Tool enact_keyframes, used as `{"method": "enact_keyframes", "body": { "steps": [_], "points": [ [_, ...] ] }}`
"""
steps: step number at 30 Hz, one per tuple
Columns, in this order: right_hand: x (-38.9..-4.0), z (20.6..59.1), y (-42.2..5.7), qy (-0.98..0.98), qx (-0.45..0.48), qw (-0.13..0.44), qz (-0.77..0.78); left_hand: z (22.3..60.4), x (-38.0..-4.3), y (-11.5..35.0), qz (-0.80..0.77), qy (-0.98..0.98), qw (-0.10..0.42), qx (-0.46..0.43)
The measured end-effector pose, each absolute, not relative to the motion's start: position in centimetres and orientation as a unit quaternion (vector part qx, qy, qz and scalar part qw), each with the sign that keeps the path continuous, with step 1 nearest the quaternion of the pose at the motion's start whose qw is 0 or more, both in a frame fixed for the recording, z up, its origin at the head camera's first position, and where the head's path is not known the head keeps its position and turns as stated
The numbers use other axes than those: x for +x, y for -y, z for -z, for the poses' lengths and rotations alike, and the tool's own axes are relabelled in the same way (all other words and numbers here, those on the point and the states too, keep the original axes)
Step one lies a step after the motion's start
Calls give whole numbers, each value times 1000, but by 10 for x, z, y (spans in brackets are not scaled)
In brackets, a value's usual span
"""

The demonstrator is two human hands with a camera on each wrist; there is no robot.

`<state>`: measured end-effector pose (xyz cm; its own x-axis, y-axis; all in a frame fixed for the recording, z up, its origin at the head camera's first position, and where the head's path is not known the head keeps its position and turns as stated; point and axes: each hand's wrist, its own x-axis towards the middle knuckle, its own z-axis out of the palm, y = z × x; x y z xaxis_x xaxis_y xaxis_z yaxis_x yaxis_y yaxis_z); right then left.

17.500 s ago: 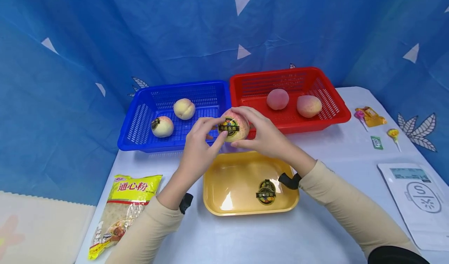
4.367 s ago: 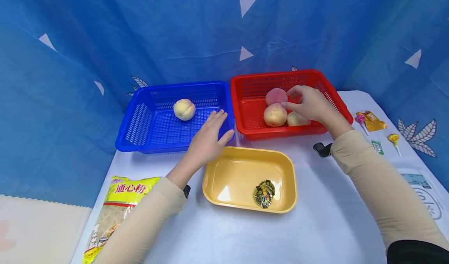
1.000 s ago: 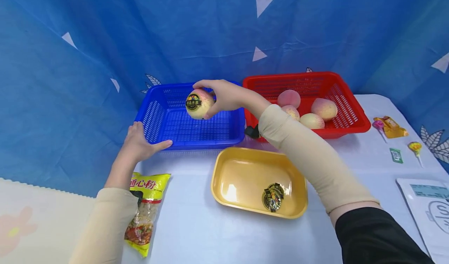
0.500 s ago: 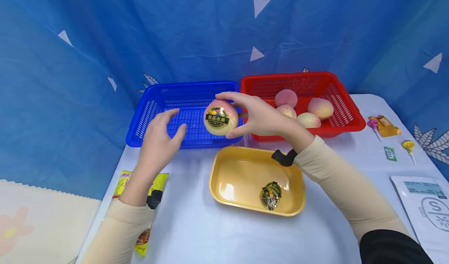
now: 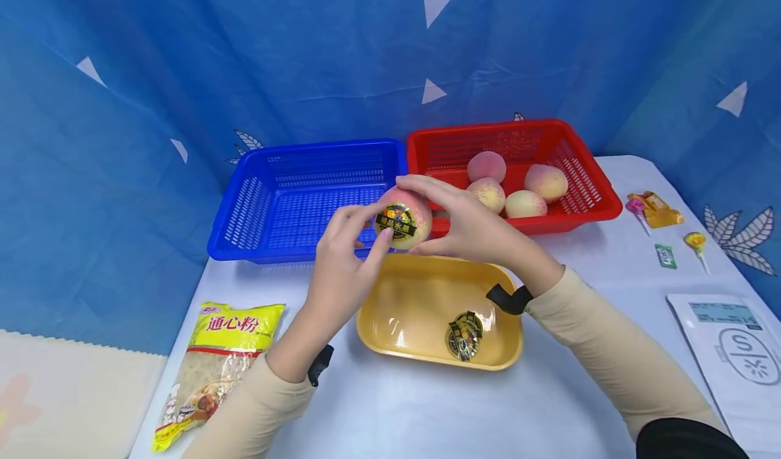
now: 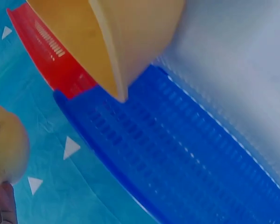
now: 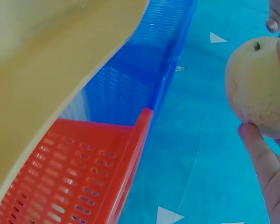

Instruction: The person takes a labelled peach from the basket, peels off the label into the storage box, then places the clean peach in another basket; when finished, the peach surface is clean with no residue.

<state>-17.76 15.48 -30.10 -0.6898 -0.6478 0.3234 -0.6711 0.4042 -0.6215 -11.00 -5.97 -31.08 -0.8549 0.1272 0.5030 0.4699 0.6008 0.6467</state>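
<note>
A peach (image 5: 418, 223) with a round black-and-gold sticker (image 5: 396, 222) is held up between both hands, over the back edge of the yellow tray (image 5: 415, 289). My right hand (image 5: 472, 222) grips it from the right, fingers over the top and thumb below. From the left, my left hand (image 5: 344, 255) pinches the peach, its thumb tip at the sticker's lower edge. The right wrist view shows the peach's stem end (image 7: 256, 46) and fingertips around it. Several peaches (image 5: 526, 204) lie in the red basket (image 5: 586, 174). The blue basket (image 5: 305, 222) contains no peach.
Overlapping peeled stickers (image 5: 465, 337) lie in the yellow tray. A pasta bag (image 5: 226, 357) is at the left. On the right are lollipops (image 5: 695, 242), a green packet (image 5: 666, 256), an orange wrapper (image 5: 657, 209) and a white pouch (image 5: 732, 357). A blue curtain (image 5: 342, 52) hangs behind.
My right hand has brought the last peach from the blue basket toward the centre. The left hand, apart from it before, has moved right onto it. Earlier, more peaches went into the red basket.
</note>
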Motion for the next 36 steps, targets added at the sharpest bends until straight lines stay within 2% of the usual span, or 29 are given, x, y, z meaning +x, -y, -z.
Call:
{"method": "enact_keyframes", "body": {
  "steps": [7,17,36],
  "points": [
    [-173,305,-163,846,414,52,-332,315,-109,47,426,861,219,-172],
    [-166,308,-170,857,406,43,-314,318,-110,42,426,872,161,-180],
    [-158,310,-186,870,374,45,-319,321,-111,34,474,829,186,-231]
  ]
}}
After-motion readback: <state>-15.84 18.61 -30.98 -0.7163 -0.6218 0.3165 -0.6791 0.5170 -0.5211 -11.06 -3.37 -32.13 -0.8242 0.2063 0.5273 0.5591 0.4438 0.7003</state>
